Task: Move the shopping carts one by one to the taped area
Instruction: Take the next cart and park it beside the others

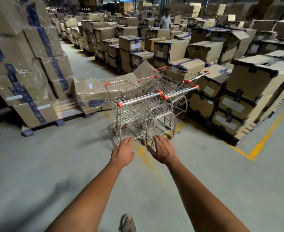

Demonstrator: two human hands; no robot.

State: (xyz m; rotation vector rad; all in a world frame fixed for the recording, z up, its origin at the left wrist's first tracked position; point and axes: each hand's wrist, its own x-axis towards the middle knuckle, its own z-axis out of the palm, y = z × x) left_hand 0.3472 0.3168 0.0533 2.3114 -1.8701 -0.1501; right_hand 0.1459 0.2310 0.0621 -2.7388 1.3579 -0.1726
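Both my arms are stretched out in front of me over the grey concrete floor (37,164). My left hand (122,152) is spread flat, palm down, fingers straight and a little apart, holding nothing. My right hand (163,150) is the same: fingers extended and loosely fanned, gripping nothing. Neither hand touches anything; both hang in the air short of the carts.

Ahead of my fingertips stand the silver wire shopping carts with orange plastic handle caps, bunched together. The nearest cart (129,104) sits to the left, its chrome handle bar running across toward me. A second cart (169,101) stands just beside it on the right, their baskets touching or nearly so. A third cart (179,77) is parked behind those two, close to the boxes. Their wheels rest on the floor near a faded yellow painted line (144,156) that runs between my hands.

A brighter yellow floor line (268,133) forms a corner to the right. Tall stacks of brown cardboard boxes with dark blue tape (25,64) rise on my left on a pallet, and lower brown boxes (255,84) crowd the right. Far back among the boxes stands a person in a pale shirt (165,21). The toe of my shoe (128,224) shows at the bottom edge.
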